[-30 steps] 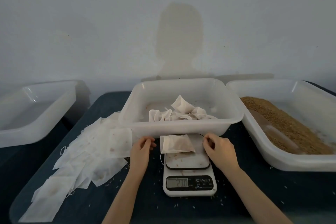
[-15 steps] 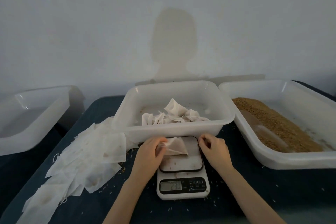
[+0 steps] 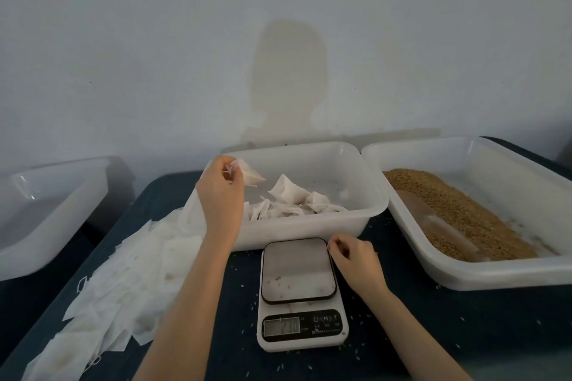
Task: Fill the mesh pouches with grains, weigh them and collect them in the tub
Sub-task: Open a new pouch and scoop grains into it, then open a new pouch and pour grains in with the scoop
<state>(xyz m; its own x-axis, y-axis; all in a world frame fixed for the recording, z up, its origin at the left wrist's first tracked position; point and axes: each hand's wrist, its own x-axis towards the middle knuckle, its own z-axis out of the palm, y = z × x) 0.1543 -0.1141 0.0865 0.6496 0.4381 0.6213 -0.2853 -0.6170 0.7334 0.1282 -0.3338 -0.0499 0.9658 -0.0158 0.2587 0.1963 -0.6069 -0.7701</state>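
My left hand (image 3: 220,192) is raised over the left rim of the middle white tub (image 3: 309,226) and pinches a filled mesh pouch (image 3: 250,176) by its top. Several filled pouches (image 3: 294,201) lie inside that tub. The scale (image 3: 299,291) stands in front of the tub with a bare platform and a few stray grains on it. My right hand (image 3: 356,260) rests at the platform's right edge, fingers loosely curled and holding nothing. Brown grains (image 3: 458,213) fill the right tub (image 3: 495,275). Empty pouches (image 3: 123,281) lie in a spread pile on the left.
A third white tub (image 3: 46,241), with nothing visible inside, stands at the far left, partly off the dark table (image 3: 433,334). Loose grains are scattered on the table around the scale. A pale wall closes off the back.
My left hand took the filled pouch off the scale platform and lifted it up over the middle tub. The right hand stayed beside the scale.
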